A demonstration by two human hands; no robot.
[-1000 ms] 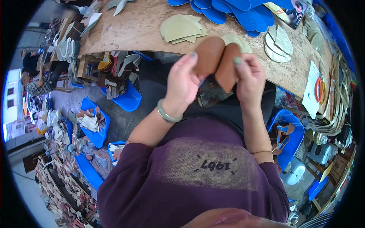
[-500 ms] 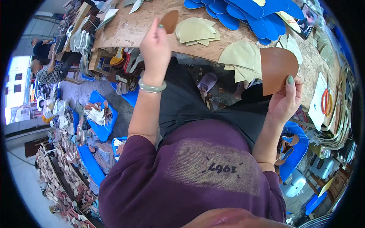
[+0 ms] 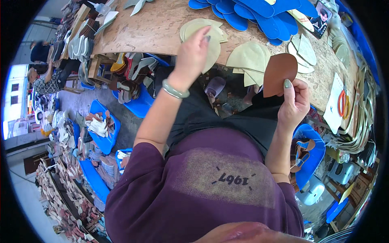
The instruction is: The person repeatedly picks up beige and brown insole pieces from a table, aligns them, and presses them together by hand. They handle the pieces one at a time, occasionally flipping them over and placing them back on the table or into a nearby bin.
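Observation:
My left hand [image 3: 191,58] is over the table's near edge, its thumb and fingers pinched on a cream toe-shaped piece [image 3: 213,54] that hangs past the edge. Just behind it lies a fanned pile of cream pieces [image 3: 186,29]. In my right hand [image 3: 295,99] a brown, leather-like rounded piece [image 3: 280,73] is held up, thumb in front and fingers behind. A second pile of cream pieces [image 3: 247,58] sits at the table edge, left of the brown piece. More cream pieces [image 3: 303,50] lie beyond it.
Blue insole-shaped pieces [image 3: 259,12] are heaped on the wooden table [image 3: 137,34]. Orange-handled scissors [image 3: 343,103] lie on white paper to the right. Blue bins [image 3: 106,137] holding shoe parts stand on the floor on both sides. Another person [image 3: 44,83] sits at far left.
My left hand has moved right and down; the brown piece it held is gone from it, and a cream piece is there. The brown piece in my right hand has shifted left and turned.

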